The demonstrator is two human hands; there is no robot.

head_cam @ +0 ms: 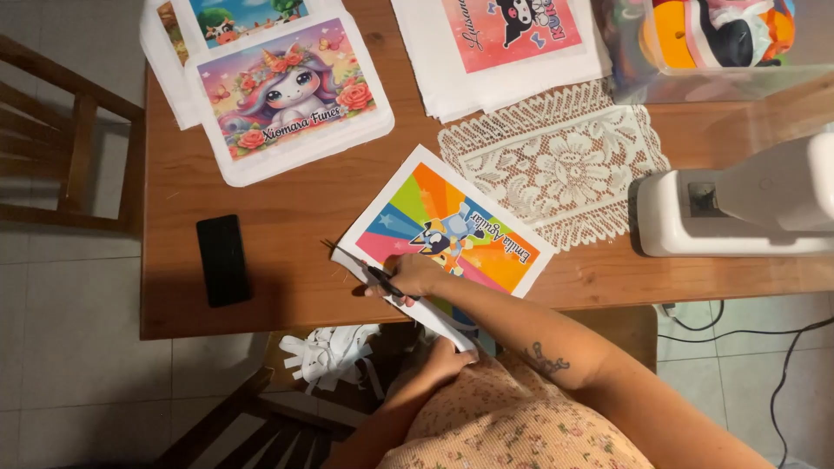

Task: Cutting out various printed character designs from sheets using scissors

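Note:
A white-edged fabric sheet (473,227), printed with bright rays and a blue cartoon dog, hangs over the front edge of the wooden table (287,200). My right hand (410,276) grips black-handled scissors (360,267) at the sheet's left edge, with the blades pointing up and left. My left hand (447,354) is below the table edge and pinches the sheet's overhanging near edge. The tattooed forearm of my right arm crosses the sheet's lower corner.
A black phone (223,259) lies at the left, a unicorn print (291,91) at the back left, and a stack of white sheets with a pink print (504,39) behind. Also here are a lace doily (556,161), a white sewing machine (738,208), a wooden chair (78,139) and white scraps (330,352).

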